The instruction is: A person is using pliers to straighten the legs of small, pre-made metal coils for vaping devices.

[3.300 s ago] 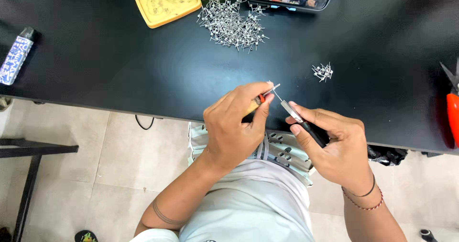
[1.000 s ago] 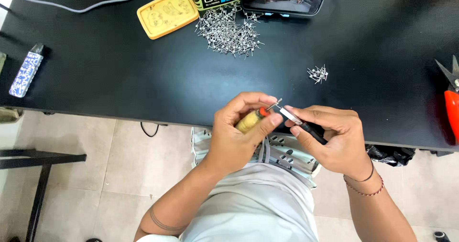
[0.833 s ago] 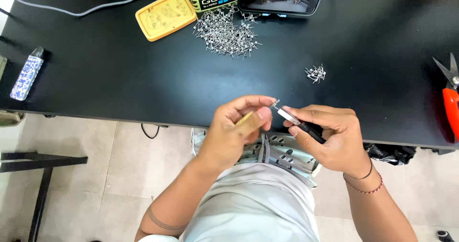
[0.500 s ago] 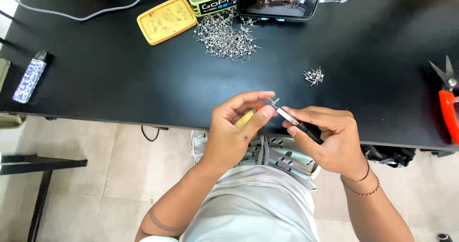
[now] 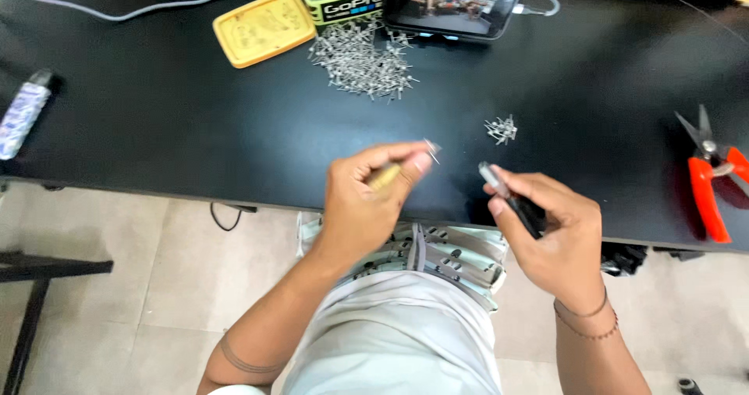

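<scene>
Pinching a small metal pin (image 5: 431,150) at its fingertips, the left hand (image 5: 367,200) also grips a yellowish handle, held above the near edge of the black counter (image 5: 195,129). The right hand (image 5: 550,235) is closed around a dark slim tool (image 5: 511,200), its tip apart from the pin. The step looks like fitting pin to tool; bringing them together calls for fine alignment. Beyond lie a small pin cluster (image 5: 501,129), a large pin heap (image 5: 363,59) and red snips (image 5: 711,178).

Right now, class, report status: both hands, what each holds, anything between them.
Left hand pinching a small metal pin and a yellowish piece. Right hand gripping a dark tool. Hands apart above the black table edge, nothing between.
</scene>
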